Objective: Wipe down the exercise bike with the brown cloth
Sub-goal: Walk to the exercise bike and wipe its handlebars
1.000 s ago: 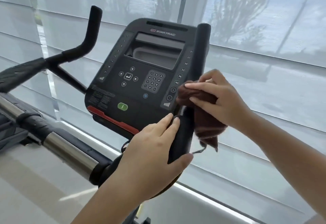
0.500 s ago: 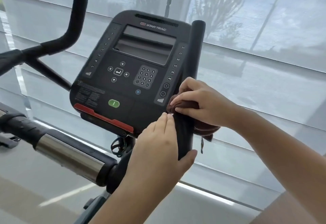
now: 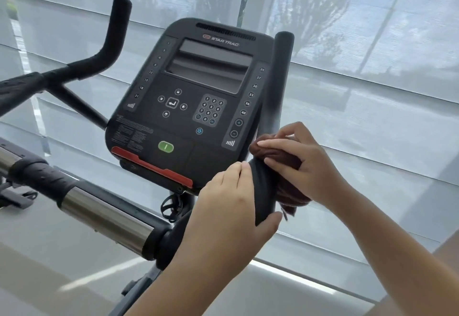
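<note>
The exercise bike's dark console (image 3: 193, 107) faces me, with an upright black right handlebar post (image 3: 277, 87) beside it. My right hand (image 3: 300, 164) presses the bunched brown cloth (image 3: 285, 156) around that post, just right of the console's lower corner. A loose end of the cloth hangs behind the post. My left hand (image 3: 231, 213) grips the bend of the same handlebar directly below the cloth, fingers over the top and thumb underneath.
The left handlebar (image 3: 109, 49) rises at the upper left. A chrome and black rubber grip bar (image 3: 94, 213) runs across the lower left. Window blinds (image 3: 372, 92) fill the background close behind the bike. A loop of black cable (image 3: 171, 206) hangs under the console.
My right hand has slid the cloth down the post, close onto my left hand. The view has shifted slightly; my left hand keeps its grip.
</note>
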